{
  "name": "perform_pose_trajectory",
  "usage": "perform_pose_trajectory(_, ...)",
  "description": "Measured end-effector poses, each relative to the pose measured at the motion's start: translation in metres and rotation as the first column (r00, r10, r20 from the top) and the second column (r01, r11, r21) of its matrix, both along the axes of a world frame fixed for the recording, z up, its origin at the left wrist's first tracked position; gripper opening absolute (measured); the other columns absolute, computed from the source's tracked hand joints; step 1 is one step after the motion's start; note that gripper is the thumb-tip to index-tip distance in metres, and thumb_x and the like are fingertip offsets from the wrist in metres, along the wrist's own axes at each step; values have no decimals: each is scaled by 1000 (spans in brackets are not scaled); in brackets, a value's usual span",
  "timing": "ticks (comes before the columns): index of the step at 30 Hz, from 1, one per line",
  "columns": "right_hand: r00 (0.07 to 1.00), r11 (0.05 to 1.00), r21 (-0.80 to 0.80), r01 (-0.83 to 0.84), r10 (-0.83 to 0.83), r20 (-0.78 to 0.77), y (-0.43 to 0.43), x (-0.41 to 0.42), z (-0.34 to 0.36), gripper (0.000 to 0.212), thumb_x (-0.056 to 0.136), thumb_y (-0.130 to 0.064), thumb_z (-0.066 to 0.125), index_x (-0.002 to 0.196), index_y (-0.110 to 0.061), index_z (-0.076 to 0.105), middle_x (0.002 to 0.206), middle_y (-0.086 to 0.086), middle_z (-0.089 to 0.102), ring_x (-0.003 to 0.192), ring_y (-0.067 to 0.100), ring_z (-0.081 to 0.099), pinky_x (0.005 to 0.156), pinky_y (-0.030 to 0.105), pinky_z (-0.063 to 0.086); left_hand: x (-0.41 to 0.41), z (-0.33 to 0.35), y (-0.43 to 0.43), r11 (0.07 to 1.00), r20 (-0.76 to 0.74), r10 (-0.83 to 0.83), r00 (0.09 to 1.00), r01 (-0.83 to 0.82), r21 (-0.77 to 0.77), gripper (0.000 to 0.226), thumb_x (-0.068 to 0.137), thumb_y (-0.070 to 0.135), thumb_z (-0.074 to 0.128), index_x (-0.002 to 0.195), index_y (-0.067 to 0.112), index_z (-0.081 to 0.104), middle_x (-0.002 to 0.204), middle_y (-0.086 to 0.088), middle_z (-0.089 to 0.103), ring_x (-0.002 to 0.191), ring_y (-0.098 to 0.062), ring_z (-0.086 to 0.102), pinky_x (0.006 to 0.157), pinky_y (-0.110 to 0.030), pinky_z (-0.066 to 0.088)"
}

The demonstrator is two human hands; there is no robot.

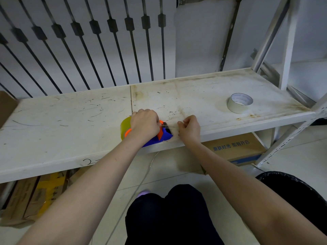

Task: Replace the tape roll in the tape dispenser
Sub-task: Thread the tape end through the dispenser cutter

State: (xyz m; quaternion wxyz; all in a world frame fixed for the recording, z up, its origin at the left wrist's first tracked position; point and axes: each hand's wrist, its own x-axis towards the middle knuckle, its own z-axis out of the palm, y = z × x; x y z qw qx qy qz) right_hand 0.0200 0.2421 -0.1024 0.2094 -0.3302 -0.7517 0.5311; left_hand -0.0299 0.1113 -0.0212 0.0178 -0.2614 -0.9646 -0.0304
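A blue tape dispenser (164, 137) with orange parts lies at the front edge of the white shelf (70, 121). A yellowish clear tape roll (124, 126) sits in it on an orange hub. My left hand (145, 123) presses down on top of the dispenser and hides most of it. My right hand (189, 128) is just to the right, fingers pinched on a thin clear tape strip that runs from the dispenser's front. A white tape roll (239, 103) lies flat on the shelf, far to the right.
Black metal bars (113, 50) stand behind the shelf. A white rack post (290, 50) rises at the right. Cardboard boxes (235, 149) sit under the shelf, and a black bin (300, 188) stands on the floor at the lower right. My dark-trousered knees (169, 214) are below.
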Motion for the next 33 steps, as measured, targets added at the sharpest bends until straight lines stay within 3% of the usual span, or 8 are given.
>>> perform_pose_trajectory(2, 1000, 1000, -24, 4, -5, -26, -1, 5, -1, 15, 92, -15, 58, 91, -13, 44, 80, 0, 50, 76, 23, 55, 73, 35, 54, 0, -1, 1, 1000, -10, 4, 1000, -4, -11, 23, 89, 32, 55, 96, 19, 72, 96, -5, 65, 96, -25, 54, 80, -33, 36)
perform_pose_trajectory(5, 994, 995, -98, 18, -28, -104, -2, 15, -2, 18, 90, -16, 62, 93, -12, 44, 78, 2, 52, 63, 17, 57, 52, 14, 49, -1, -2, 1, 1000, -29, -3, 1000, 3, 3, 27, 91, 32, 50, 98, 18, 72, 99, -7, 64, 99, -27, 54, 82, -35, 38)
perform_pose_trajectory(7, 989, 989, -146, 22, -42, -139, -3, 20, -4, 19, 89, -15, 62, 93, -11, 44, 78, 4, 53, 58, 13, 57, 47, 10, 45, -2, -1, 0, 1000, -30, -8, 1000, 8, -11, 29, 91, 35, 50, 99, 18, 72, 98, -7, 63, 100, -27, 53, 81, -35, 38)
perform_pose_trajectory(12, 996, 987, -157, 32, -46, -83, 1, 13, 7, 17, 89, -12, 62, 94, -10, 45, 80, 3, 51, 59, 15, 58, 56, 20, 48, -1, 0, -2, 994, -17, -43, 999, 41, -98, 24, 86, 31, 54, 100, 20, 70, 102, -5, 61, 104, -27, 51, 80, -33, 35)
perform_pose_trajectory(17, 1000, 999, -49, -7, 7, 0, 1, 8, 5, 17, 89, -12, 62, 93, -13, 45, 85, 5, 55, 83, 28, 64, 71, 27, 50, -1, 2, -2, 992, 29, -50, 998, 53, -115, 27, 82, 27, 57, 105, 21, 69, 111, -6, 60, 109, -27, 49, 88, -34, 38)
perform_pose_trajectory(22, 999, 998, -29, -48, 48, 14, 5, 17, 8, 16, 90, -11, 60, 94, -11, 45, 74, -1, 51, 66, 17, 59, 55, 17, 39, -2, 8, -7, 988, 104, -105, 989, 116, -106, 31, 81, 31, 59, 109, 28, 70, 112, -5, 60, 109, -28, 48, 84, -32, 36)
perform_pose_trajectory(26, 1000, 998, -58, -14, 13, -21, 7, 19, 12, 15, 91, -11, 60, 95, -11, 46, 80, -1, 50, 60, 9, 58, 56, 17, 41, -1, 14, -14, 976, 144, -161, 976, 180, -126, 41, 78, 22, 65, 117, 35, 65, 115, -4, 57, 110, -27, 46, 79, -29, 33)
perform_pose_trajectory(33, 998, 998, -51, -43, 45, 43, -1, 22, 1, 18, 88, -11, 63, 88, -13, 45, 75, 3, 53, 73, 23, 61, 57, 21, 42, 1, 10, -22, 976, 61, -202, 977, 206, -70, 44, 76, 32, 68, 119, 30, 62, 115, -4, 59, 109, -26, 52, 87, -34, 43)
